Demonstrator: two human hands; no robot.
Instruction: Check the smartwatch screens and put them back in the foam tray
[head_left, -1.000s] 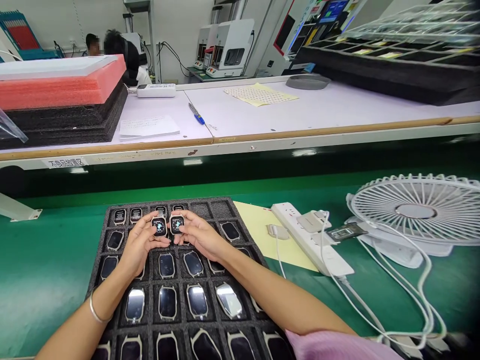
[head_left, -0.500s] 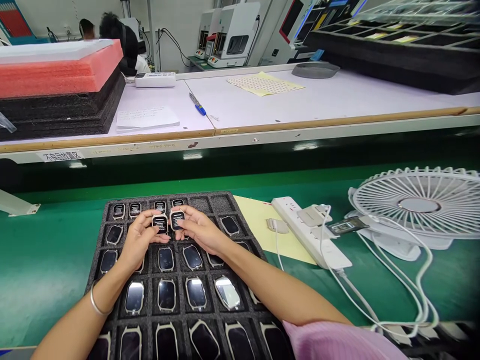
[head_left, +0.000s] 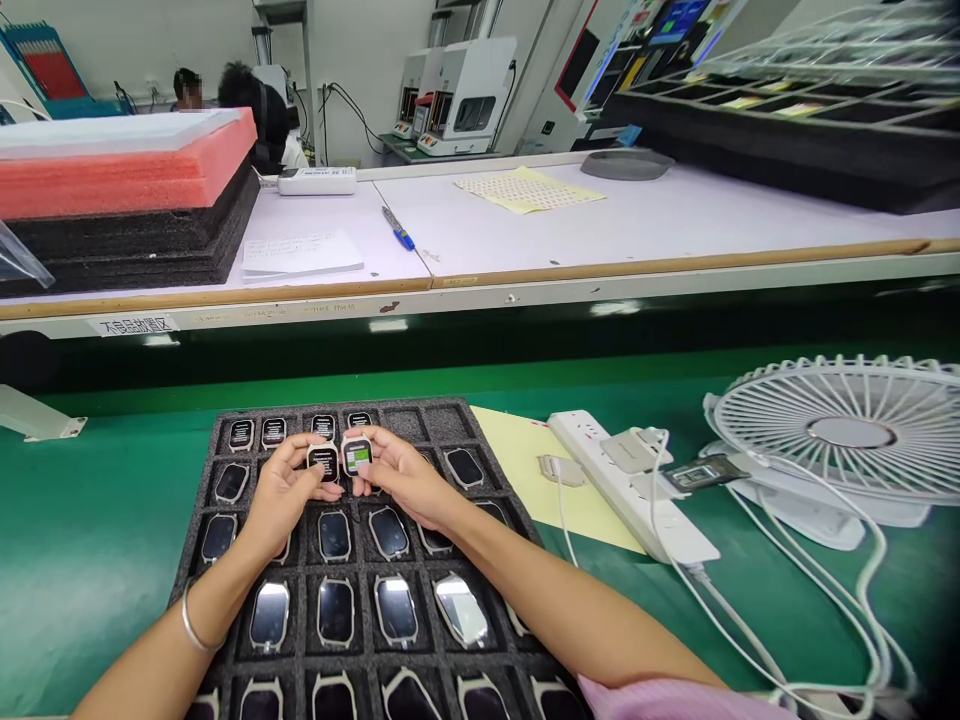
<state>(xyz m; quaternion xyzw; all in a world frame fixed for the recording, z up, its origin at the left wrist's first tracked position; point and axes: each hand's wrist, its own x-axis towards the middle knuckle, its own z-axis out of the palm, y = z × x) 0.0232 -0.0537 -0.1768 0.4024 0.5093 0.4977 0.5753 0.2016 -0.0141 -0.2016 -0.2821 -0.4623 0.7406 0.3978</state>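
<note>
My left hand (head_left: 289, 485) grips a smartwatch without a strap (head_left: 323, 461), its dark screen lit with white text and the thumb on the glass. Close beside it, a second smartwatch (head_left: 358, 456) is pinched in my right hand (head_left: 394, 470), thumb at the screen's lower edge. That screen shows green and white blocks. Both watches are held above a dark foam tray (head_left: 298, 610) with square compartments. Several watch bodies lie in it, most with dark screens, such as the watch (head_left: 334, 536) below my hands. In the far row, several screens show white text, including one watch (head_left: 274, 431).
Right of the tray are a yellow sheet (head_left: 517, 455), a white power strip (head_left: 637, 490) with cables and a white fan (head_left: 840, 430). On the raised shelf are a foam stack (head_left: 127, 190), notepad (head_left: 300, 255), pen (head_left: 397, 229) and black tray (head_left: 787, 150). People sit beyond.
The watch in my right hand has gone from white text on black to a green and white screen. Both hands keep their grip, and the whole view has shifted slightly.
</note>
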